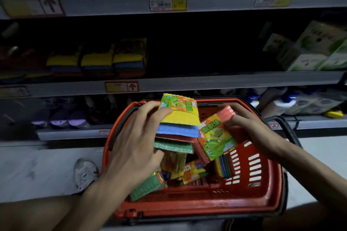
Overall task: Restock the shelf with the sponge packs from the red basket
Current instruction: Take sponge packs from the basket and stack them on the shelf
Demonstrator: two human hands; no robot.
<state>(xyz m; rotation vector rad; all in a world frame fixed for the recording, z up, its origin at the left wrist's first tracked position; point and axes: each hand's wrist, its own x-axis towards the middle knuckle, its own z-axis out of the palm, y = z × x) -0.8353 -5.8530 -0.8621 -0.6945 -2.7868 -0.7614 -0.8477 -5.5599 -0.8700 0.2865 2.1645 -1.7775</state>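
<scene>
Forearms [62, 210] reach over the red basket [206, 206], where the left hand [137, 137] pinches a fanned sponge pack [178, 118] and the right hand [244, 125] clasps a second pack [216, 135]; the fanned pack's loose layers may slip out during the lift toward the shelf [206, 78]
</scene>
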